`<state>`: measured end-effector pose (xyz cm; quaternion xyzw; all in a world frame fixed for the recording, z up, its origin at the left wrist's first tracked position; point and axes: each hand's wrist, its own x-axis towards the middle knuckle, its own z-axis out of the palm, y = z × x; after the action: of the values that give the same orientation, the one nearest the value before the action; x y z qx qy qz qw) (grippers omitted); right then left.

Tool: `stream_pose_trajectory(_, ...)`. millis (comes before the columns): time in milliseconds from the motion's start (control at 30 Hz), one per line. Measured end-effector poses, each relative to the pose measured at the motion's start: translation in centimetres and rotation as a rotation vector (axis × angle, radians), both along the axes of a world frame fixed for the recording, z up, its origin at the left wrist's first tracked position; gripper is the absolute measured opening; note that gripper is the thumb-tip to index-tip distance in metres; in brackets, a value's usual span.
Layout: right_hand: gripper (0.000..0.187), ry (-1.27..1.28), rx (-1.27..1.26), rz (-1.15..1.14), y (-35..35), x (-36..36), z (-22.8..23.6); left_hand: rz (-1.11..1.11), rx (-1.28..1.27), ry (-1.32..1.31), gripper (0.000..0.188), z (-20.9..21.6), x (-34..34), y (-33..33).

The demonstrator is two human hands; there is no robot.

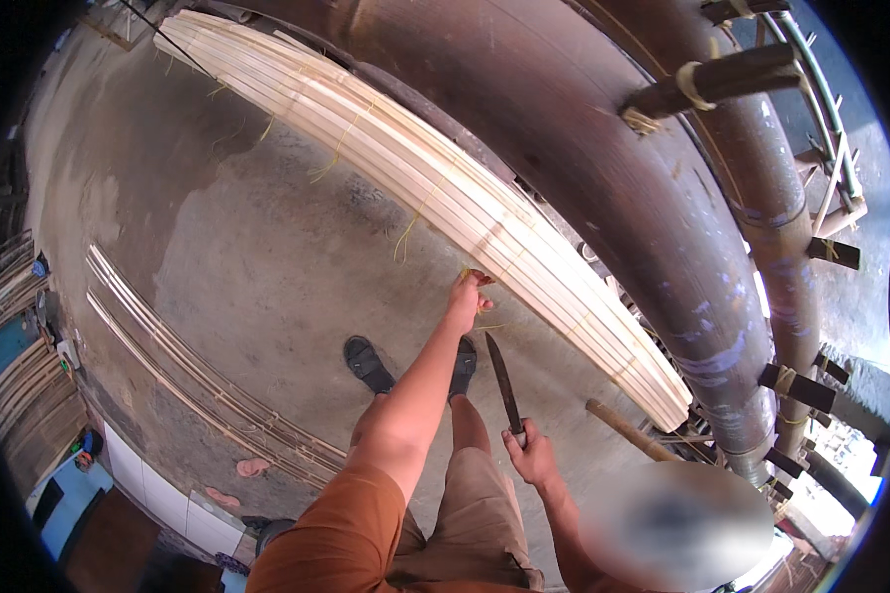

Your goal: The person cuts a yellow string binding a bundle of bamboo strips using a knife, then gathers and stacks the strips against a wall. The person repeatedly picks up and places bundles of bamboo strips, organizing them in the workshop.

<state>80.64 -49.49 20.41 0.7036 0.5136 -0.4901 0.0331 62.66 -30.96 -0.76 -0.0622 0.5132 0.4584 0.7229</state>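
A long bundle of pale wooden strips [445, 198] runs diagonally from the upper left to the lower right, ahead of the person. Thin yellow ties [338, 148] cross it at intervals, several with loose ends hanging off the near side.

At that near edge is the left grip [468, 298], its fingers curled, with bits of yellow strand showing by the fingertips; whether they are pinched tight, I cannot tell. The right grip [532, 455] is closed around the handle of a long, dark-bladed knife [503, 381], held well back from the bundle, the blade's tip pointing up toward the left forearm and hand.

Just beyond the bundle lies a thick brown pole [564, 148], with short dark crosspieces [712, 84] lashed on with cord. Near the bundle's lower end is a slimmer brown pole [631, 431].

Below, the person's dark sandals [369, 364] stand on a concrete floor [267, 237]. Farther left, several thin, long slats [208, 383] lie on it.
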Motion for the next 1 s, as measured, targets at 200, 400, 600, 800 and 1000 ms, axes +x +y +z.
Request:
stream_pose_trajectory(200, 0.032, -0.018, 0.064, 0.101, 1.3, 2.1, 0.7, -0.44, 0.061, 0.189, 0.022, 2.4, -3.9, -4.9)
stream_pose_trajectory(400, 0.031, -0.091, 0.205, 0.386, 7.7, -0.7, -1.3, -0.697, 0.297, 0.848, 0.025, 7.8, -5.3, -10.1)
stream_pose_trajectory(600, 0.034, -0.154, 0.172, 0.601, 11.7, -4.7, -6.4, -0.676, 0.297, 1.044, 0.023, 9.7, -5.2, -9.2)
stream_pose_trajectory(800, 0.034, -0.162, 0.039, 0.773, 10.3, -4.5, -14.5, -0.55, 0.333, 0.932, 0.02, 12.9, -5.4, -8.2)
stream_pose_trajectory(1000, 0.038, -0.039, 0.025, 0.344, 0.9, 2.9, -9.7, -0.452, 0.6, 0.783, 0.019, 3.4, 0.8, -8.7)
